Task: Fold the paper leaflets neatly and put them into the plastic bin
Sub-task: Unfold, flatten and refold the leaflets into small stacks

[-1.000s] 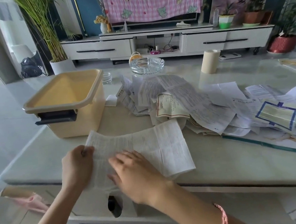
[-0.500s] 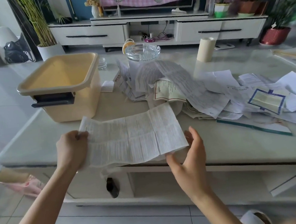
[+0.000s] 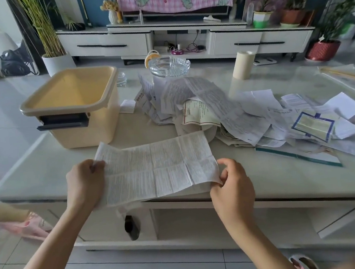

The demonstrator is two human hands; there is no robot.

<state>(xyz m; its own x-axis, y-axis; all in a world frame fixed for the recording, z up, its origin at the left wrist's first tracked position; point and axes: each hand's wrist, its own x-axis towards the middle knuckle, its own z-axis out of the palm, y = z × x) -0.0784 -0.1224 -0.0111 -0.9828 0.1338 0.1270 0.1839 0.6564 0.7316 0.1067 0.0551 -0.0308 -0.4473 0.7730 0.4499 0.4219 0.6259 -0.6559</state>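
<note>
A long printed leaflet, creased into panels, lies spread at the table's near edge. My left hand grips its left end. My right hand pinches its lower right corner at the table edge. The cream plastic bin, open and with nothing visible inside, stands at the table's left, just behind the leaflet. A loose pile of unfolded leaflets covers the middle and right of the table.
A glass ashtray sits behind the pile and a cream roll stands further right. A small folded paper lies beside the bin. The table has a bare strip at its near right. A TV cabinet lines the back wall.
My right hand slid from the middle of the leaflet to its right end and now pinches the lower right corner. My left hand kept its hold on the left end.
</note>
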